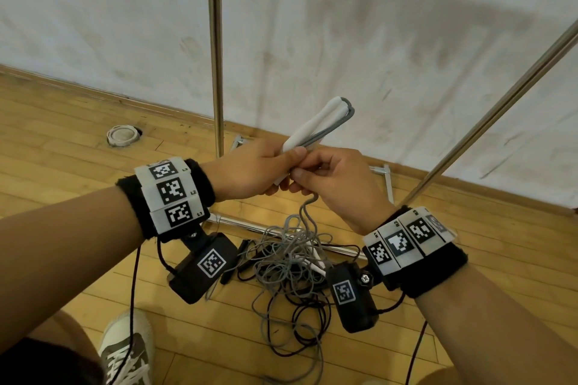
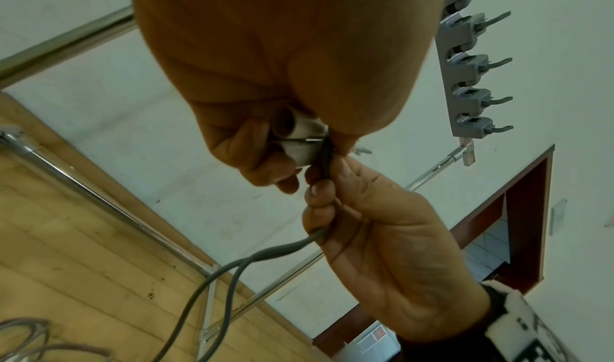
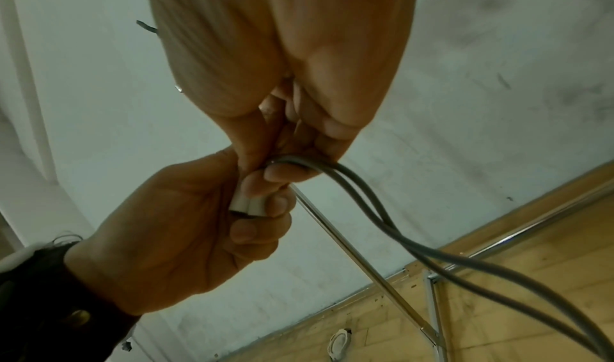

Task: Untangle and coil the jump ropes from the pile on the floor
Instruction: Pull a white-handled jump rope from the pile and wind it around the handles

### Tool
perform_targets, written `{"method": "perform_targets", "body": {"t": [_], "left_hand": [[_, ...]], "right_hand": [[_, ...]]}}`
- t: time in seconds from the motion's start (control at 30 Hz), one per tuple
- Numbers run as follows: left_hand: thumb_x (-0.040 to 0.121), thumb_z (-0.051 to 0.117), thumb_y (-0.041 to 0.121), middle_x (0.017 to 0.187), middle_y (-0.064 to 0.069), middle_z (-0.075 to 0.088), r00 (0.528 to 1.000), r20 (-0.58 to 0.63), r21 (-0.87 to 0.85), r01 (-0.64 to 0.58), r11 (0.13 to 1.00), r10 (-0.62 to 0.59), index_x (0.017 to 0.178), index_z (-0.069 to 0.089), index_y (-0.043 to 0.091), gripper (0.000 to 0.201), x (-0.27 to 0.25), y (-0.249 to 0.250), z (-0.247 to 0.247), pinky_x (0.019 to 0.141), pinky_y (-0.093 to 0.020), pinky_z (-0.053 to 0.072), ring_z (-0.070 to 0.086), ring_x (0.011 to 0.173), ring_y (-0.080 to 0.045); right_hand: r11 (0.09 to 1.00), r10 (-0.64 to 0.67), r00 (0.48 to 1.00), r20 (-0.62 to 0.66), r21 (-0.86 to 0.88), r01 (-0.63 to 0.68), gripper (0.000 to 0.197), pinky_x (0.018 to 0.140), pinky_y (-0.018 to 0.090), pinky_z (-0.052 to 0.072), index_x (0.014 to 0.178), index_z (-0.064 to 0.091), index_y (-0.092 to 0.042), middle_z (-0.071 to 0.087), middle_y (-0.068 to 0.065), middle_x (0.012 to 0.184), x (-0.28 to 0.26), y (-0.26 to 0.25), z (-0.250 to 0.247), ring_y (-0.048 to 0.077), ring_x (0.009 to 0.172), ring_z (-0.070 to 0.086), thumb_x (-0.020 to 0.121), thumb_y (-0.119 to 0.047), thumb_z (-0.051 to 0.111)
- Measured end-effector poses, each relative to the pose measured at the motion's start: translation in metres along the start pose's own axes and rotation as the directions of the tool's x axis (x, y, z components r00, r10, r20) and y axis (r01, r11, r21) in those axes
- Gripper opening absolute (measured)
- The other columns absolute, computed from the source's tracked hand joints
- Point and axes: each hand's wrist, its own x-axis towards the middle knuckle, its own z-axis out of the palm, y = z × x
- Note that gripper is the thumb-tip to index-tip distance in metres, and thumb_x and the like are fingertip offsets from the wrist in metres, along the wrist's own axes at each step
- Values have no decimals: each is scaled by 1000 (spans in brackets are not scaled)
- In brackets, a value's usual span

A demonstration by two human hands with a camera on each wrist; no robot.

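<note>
Left hand point(image 1: 250, 172) clamps two white handles point(image 1: 312, 126) side by side at chest height. Right hand point(image 1: 337, 178) pinches doubled grey cord point(image 3: 365, 186) beneath. Cord trails into floor pile point(image 1: 294, 262); pulling likely tightens knots, drags neighbouring dark ropes point(image 1: 306, 334).

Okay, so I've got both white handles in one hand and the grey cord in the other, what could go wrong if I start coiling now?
The grey cord runs from your right hand straight down into the tangled pile, so pulling may tighten knots or drag the black ropes up too. Your left hand grips the white handles only near their lower ends, so a hard tug might twist them loose. The rack's base bar lies beside the pile; loops may snag on it.
</note>
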Motion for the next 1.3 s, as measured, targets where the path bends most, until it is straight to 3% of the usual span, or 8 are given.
{"method": "perform_targets", "body": {"t": [0.23,0.33,0.5,0.57,0.83,0.93,1.07,1.3], "left_hand": [[102,41,42,64,-1,60,995,-93,56,-38,998,43,89,54,-2,48,0,2,-4,55,-34,46,55,52,-15],[103,42,41,64,0,61,994,-102,45,-36,998,40,89,54,-1,45,-1,3,-7,54,-33,47,58,53,-15],[102,43,39,67,0,63,987,-160,2,-6,1000,6,93,53,8,34,-3,3,-20,53,-29,48,60,56,-15],[102,43,39,65,3,62,987,-162,-15,-6,1000,3,97,54,6,35,-5,4,-27,53,-29,47,59,56,-15],[103,44,35,65,4,57,966,245,86,-103,991,79,90,59,35,20,-20,9,-22,52,-23,45,53,55,-14],[104,44,30,65,2,54,925,379,98,-55,994,14,94,56,11,24,-23,9,-21,54,-22,43,49,55,-16],[101,47,42,68,5,59,869,486,298,-65,952,-93,84,56,23,27,-28,5,-14,55,-23,45,51,56,-11],[100,41,49,68,4,55,833,497,649,-172,741,-242,82,53,24,33,-29,-7,13,47,-20,39,44,47,-5]], "right_hand": [[996,-6,999,-49,-90,1,23,46,22,46,79,66,-7,67,3,58,-1,1,-5,15,47,62,85,-27,75],[977,-64,998,-3,-202,62,29,46,21,46,67,71,-20,65,-1,53,-3,2,-7,13,43,61,86,-42,69],[983,19,975,219,-184,22,20,67,23,56,97,72,-27,72,-3,75,-4,13,-21,12,67,70,96,-11,60],[966,34,978,205,-259,21,16,64,22,53,95,73,-27,71,-6,71,-6,17,-27,8,63,67,97,-19,60],[840,-33,978,206,-525,139,23,58,21,42,83,62,-40,59,-5,69,-8,29,-30,14,66,57,98,-24,55],[850,48,980,194,-524,62,22,55,9,42,78,61,-41,60,-11,64,-9,31,-35,0,62,56,96,-29,60],[841,171,942,287,-541,13,10,62,12,43,93,72,-13,72,0,89,-4,31,-43,10,80,58,91,-6,64],[700,108,912,397,-682,214,34,53,21,33,73,67,-18,59,7,63,1,26,-31,8,55,43,91,-46,61]]}}
